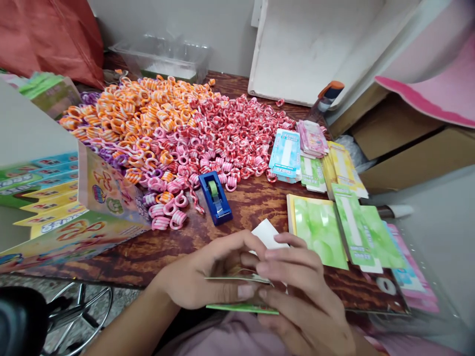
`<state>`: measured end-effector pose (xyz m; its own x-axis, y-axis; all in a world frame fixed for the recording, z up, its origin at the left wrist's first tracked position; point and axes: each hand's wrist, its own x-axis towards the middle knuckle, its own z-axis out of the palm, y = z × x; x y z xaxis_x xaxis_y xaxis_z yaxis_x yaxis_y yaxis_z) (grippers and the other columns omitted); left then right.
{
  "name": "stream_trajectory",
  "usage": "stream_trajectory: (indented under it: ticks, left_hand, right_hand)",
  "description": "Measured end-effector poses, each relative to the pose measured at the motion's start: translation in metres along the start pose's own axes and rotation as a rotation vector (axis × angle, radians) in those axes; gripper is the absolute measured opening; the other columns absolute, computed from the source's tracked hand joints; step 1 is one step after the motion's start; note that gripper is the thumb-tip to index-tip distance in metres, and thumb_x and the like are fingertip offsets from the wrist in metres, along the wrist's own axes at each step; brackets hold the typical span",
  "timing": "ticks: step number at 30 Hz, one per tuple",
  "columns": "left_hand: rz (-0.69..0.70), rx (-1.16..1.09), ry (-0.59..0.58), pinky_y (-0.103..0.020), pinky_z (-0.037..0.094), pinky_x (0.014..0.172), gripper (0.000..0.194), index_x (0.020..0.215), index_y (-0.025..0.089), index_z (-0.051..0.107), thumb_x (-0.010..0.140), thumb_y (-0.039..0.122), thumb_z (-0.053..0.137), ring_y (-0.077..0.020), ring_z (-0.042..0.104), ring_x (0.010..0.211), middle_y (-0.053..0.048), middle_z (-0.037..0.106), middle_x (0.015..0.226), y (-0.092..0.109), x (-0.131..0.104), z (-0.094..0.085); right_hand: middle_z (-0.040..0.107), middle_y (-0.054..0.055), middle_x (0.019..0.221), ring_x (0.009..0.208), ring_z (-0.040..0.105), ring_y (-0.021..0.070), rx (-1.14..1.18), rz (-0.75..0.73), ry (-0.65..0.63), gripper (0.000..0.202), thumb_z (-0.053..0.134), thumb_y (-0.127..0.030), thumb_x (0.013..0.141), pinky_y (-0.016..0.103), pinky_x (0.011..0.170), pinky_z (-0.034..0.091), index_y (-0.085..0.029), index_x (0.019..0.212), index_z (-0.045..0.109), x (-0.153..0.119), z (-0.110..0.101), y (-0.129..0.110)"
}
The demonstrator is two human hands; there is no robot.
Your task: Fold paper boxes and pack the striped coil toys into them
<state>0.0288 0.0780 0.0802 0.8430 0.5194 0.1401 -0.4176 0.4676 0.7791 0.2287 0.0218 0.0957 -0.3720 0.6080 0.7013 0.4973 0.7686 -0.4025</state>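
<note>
Head view, both hands low in frame at the near table edge. My left hand (193, 279) grips a green-edged folded card (243, 310), thumb between its two layers. My right hand (311, 289) has its fingers bent over the card's right end, fingertips meeting the left hand's (grasping, not released). So the card sits between the hands, opening toward the camera. White paper (266, 232) shows just behind the fingers; can't tell if they touch it.

Blue tape dispenser (216, 200) is on the wood-grain table (248, 198), beyond the hands, beside a big heap of striped coils (178, 123) (orange, pink, red, some purple). Right side: blue card stack (285, 154), pink card stack (312, 138), yellow card stack (343, 165), plus large green cards (321, 230) nearer me. Left: printed display box (107, 198) with cards inside. Clear plastic tray (166, 57) at the back, behind the heap.
</note>
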Motion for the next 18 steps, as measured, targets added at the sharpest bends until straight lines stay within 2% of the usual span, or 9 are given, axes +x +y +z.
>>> stream_trajectory:
  ticks: [2, 4, 7, 9, 12, 15, 18]
  left_hand:
    - [0.049, 0.009, 0.036, -0.037, 0.047, 0.095, 0.026, 0.113, 0.021, 0.061, 0.094, 0.036, 0.071, -0.0233, 0.059, 0.108, -0.010, 0.058, 0.115, -0.005, 0.002, -0.001]
    - [0.072, 0.033, 0.062, -0.039, 0.044, 0.097, 0.038, 0.110, 0.019, 0.063, 0.091, 0.050, 0.073, -0.0257, 0.058, 0.108, -0.012, 0.058, 0.116, -0.011, 0.002, -0.001]
    - [0.106, 0.021, 0.101, -0.042, 0.043, 0.097, 0.058, 0.113, 0.017, 0.064, 0.092, 0.071, 0.058, -0.0291, 0.057, 0.107, -0.014, 0.059, 0.115, -0.021, -0.003, 0.006]
    - [0.138, 0.006, 0.149, -0.043, 0.042, 0.099, 0.056, 0.113, 0.016, 0.066, 0.095, 0.067, 0.052, -0.0314, 0.057, 0.109, -0.015, 0.061, 0.116, -0.026, -0.008, 0.012]
    - [0.081, -0.025, 0.195, -0.040, 0.042, 0.099, 0.041, 0.116, 0.016, 0.070, 0.092, 0.048, 0.059, -0.0320, 0.059, 0.113, -0.013, 0.066, 0.119, -0.028, -0.015, 0.016]
    - [-0.018, -0.079, 0.209, -0.035, 0.044, 0.091, 0.043, 0.123, 0.018, 0.069, 0.091, 0.047, 0.063, -0.0270, 0.062, 0.102, -0.009, 0.068, 0.112, -0.027, -0.018, 0.018]
    - [-0.039, -0.043, 0.235, -0.035, 0.046, 0.093, 0.036, 0.127, 0.024, 0.066, 0.094, 0.038, 0.063, -0.0245, 0.064, 0.102, -0.005, 0.069, 0.113, -0.025, -0.018, 0.025]
  right_hand:
    - [0.072, 0.004, 0.098, 0.097, 0.068, 0.0174, -0.013, 0.075, 0.147, 0.024, 0.055, -0.026, 0.109, 0.047, 0.103, 0.056, -0.016, 0.093, 0.070, -0.007, 0.009, -0.008]
    - [0.070, 0.003, 0.095, 0.087, 0.067, 0.0162, -0.016, 0.146, 0.281, 0.024, 0.054, -0.025, 0.109, 0.045, 0.092, 0.059, -0.016, 0.092, 0.069, -0.014, 0.022, -0.017]
    - [0.068, 0.004, 0.097, 0.081, 0.064, 0.0175, -0.001, 0.210, 0.454, 0.023, 0.056, -0.025, 0.108, 0.042, 0.076, 0.060, -0.016, 0.092, 0.069, -0.020, 0.040, -0.025]
    - [0.066, 0.006, 0.097, 0.081, 0.063, 0.0187, 0.009, 0.230, 0.546, 0.021, 0.057, -0.023, 0.106, 0.042, 0.072, 0.059, -0.015, 0.091, 0.070, -0.021, 0.048, -0.025]
    - [0.066, 0.008, 0.094, 0.082, 0.062, 0.0212, -0.008, 0.195, 0.598, 0.022, 0.058, -0.022, 0.105, 0.044, 0.069, 0.058, -0.013, 0.092, 0.073, -0.023, 0.054, -0.019]
    - [0.067, 0.008, 0.091, 0.083, 0.062, 0.0229, -0.081, 0.118, 0.581, 0.023, 0.056, -0.023, 0.106, 0.045, 0.067, 0.060, -0.015, 0.094, 0.074, -0.025, 0.054, -0.008]
    - [0.067, 0.009, 0.095, 0.086, 0.061, 0.0235, -0.154, 0.067, 0.490, 0.026, 0.053, -0.028, 0.108, 0.046, 0.070, 0.060, -0.017, 0.095, 0.072, -0.023, 0.049, 0.001]
